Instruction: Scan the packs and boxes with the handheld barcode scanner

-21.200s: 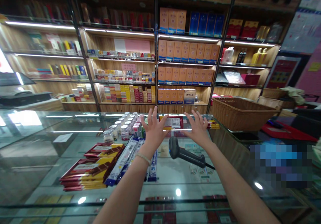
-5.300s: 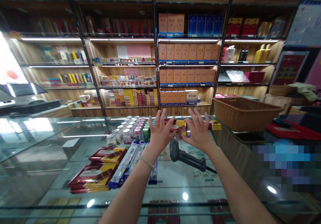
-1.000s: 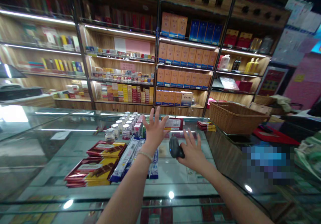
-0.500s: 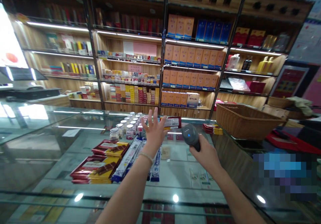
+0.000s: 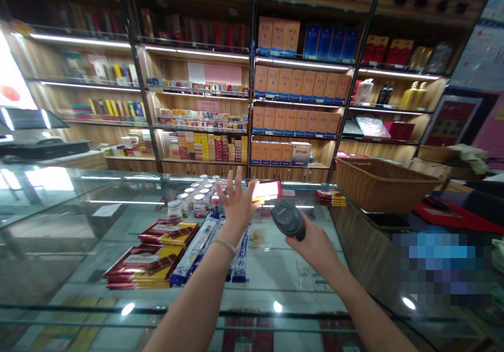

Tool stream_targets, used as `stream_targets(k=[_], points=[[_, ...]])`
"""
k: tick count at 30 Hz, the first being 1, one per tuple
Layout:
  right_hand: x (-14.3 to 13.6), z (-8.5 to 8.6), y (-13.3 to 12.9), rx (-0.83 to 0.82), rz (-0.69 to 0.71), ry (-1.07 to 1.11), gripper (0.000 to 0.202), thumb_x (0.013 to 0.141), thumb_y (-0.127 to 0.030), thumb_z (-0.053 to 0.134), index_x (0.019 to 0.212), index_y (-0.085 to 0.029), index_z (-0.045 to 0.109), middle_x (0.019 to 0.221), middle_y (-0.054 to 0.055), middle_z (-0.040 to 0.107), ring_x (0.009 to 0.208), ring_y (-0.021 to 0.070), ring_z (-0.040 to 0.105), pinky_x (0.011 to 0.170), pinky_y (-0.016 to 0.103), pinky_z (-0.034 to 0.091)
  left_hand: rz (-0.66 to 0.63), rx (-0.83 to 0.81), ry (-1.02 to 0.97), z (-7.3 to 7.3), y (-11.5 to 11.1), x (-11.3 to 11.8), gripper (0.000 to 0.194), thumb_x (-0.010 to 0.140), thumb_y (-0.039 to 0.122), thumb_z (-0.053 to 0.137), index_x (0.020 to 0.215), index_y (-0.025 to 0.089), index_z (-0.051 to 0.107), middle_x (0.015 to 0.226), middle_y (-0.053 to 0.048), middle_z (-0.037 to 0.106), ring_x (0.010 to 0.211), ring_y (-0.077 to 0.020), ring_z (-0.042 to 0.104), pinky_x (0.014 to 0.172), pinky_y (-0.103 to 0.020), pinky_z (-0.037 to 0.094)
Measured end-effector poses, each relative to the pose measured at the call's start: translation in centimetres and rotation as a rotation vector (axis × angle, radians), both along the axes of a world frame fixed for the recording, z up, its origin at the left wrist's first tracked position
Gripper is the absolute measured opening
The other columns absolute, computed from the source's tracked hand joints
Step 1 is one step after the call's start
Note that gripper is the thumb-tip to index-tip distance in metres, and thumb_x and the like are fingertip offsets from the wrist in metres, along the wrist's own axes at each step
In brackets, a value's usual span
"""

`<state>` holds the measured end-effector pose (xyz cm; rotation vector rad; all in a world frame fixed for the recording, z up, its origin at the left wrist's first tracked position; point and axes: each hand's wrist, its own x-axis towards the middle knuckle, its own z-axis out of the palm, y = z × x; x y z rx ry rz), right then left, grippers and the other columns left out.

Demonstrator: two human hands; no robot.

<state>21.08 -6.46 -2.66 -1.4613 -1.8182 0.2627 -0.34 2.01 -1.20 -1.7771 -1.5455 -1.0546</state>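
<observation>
Head view: pinching a glare-lit chocolate bar [image 5: 269,189] with left fingers [image 5: 238,179]; clamping a barcode scanner [image 5: 288,218] in right fingers [image 5: 296,244], with stacked chocolate bars [image 5: 151,264] left of both.

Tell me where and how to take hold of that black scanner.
Take the scanner by its narrow handle, coming from the near right. The handle slants that way, while the wider head points toward the brightly lit packet; holding there should keep the head uncovered.
</observation>
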Motion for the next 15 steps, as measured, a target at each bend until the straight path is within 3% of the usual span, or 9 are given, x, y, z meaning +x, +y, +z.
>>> stream_targets(k=[6, 15], points=[[0.07, -0.21, 0.22, -0.003, -0.023, 0.0, 0.046, 0.075, -0.028, 0.067, 0.12, -0.023, 0.063, 0.091, 0.005, 0.077, 0.092, 0.0265, 0.074, 0.071, 0.027, 0.048, 0.008, -0.013, -0.001, 0.17, -0.16, 0.18, 0.063, 0.072, 0.04, 0.088, 0.13, 0.035, 0.064, 0.172, -0.011, 0.023, 0.158, -0.0414, 0.017, 0.121, -0.075, 0.003], [0.36, -0.05, 0.51, 0.02, -0.141, -0.149, 0.035, 0.078, -0.032, 0.067, 0.113, -0.024, 0.07, 0.083, 0.004, 0.077, 0.082, 0.0261, 0.073, 0.069, 0.029, 0.047, 0.0, -0.045, -0.024, 0.44, -0.33, 0.31, 0.067, 0.07, 0.041, 0.09, 0.132, 0.035, 0.063, 0.173, -0.011, 0.02, 0.158, -0.042, 0.018, 0.122, -0.074, 0.002]])
